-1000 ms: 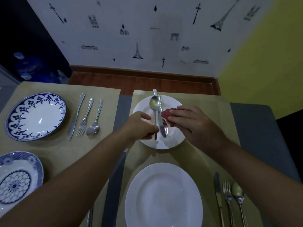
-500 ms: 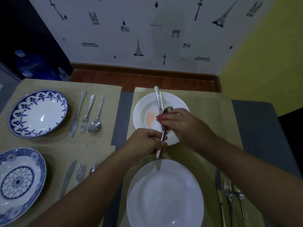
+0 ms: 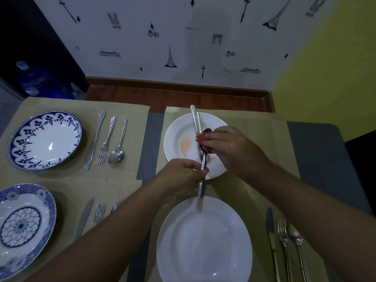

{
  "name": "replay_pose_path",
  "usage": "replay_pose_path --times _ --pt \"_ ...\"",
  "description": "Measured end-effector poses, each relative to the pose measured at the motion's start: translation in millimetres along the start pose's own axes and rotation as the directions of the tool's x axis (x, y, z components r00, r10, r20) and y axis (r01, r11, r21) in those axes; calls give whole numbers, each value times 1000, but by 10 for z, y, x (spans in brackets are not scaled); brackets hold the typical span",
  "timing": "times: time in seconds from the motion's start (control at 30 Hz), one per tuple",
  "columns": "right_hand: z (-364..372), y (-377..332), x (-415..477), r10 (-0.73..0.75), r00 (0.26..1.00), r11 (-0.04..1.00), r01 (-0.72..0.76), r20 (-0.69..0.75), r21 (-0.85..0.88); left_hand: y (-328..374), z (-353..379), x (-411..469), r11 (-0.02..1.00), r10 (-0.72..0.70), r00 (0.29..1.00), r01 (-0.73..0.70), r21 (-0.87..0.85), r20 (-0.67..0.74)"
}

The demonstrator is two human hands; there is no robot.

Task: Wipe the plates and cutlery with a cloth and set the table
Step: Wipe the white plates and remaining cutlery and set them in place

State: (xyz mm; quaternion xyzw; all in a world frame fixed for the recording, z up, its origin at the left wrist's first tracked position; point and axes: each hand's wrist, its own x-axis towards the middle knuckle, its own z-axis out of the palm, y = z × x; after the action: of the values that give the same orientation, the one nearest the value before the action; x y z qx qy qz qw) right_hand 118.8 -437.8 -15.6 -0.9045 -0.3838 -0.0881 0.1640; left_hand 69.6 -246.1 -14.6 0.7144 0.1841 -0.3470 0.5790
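**Spoon wiped above the far plate**

The left hand pinches the spoon by its handle. The right hand grips a red cloth round its bowl, which points toward the worktop's far edge. The white plate beneath holds two utensils.

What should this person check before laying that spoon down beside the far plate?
1. Left hand grips the spoon handle: ok.
2. Right hand holds the red cloth round the spoon's bowl: ok.
3. Bowl wiped clean: cannot tell, cloth hides it.
4. Placemat right of the far white plate bare: ok.
5. Plate cleared: not ok, two more utensils lie on it.
6. Plate clean: cannot tell, pinkish patch.
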Motion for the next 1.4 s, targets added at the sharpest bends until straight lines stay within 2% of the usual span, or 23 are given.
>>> replay_pose_path --times 0.2,0.37,0.57,0.87,1.1,1.3,1.4 --pt "-74 -73 -57 9 1000 1000 -9 -11 5 115 -65 104 1000 2 1000 -2 12 -10" --pt "-104 -27 -180 -75 997 997 75 12 -6 246 -137 235 974 -46 999 43 -224 -8" --pt "-154 -48 -303 -81 996 997 79 44 26 374 -153 364 956 -17 996 -10 -295 -91" --pt "-195 129 -645 104 994 993 -103 -22 52 580 223 588 985 108 989 -121 -125 -104" --pt "-293 597 -1199 264 959 961 -252 -100 116 911 886 711 985 127 992 -129 -115 -20" --pt "-410 995 -1598 345 933 934 -331 -102 137 1052 1494 1003 984 111 988 -124 -128 -104" --pt "-444 1119 -1745 374 925 921 -362 -68 144 1083 1689 1167 992 107 979 -118 -53 -175"
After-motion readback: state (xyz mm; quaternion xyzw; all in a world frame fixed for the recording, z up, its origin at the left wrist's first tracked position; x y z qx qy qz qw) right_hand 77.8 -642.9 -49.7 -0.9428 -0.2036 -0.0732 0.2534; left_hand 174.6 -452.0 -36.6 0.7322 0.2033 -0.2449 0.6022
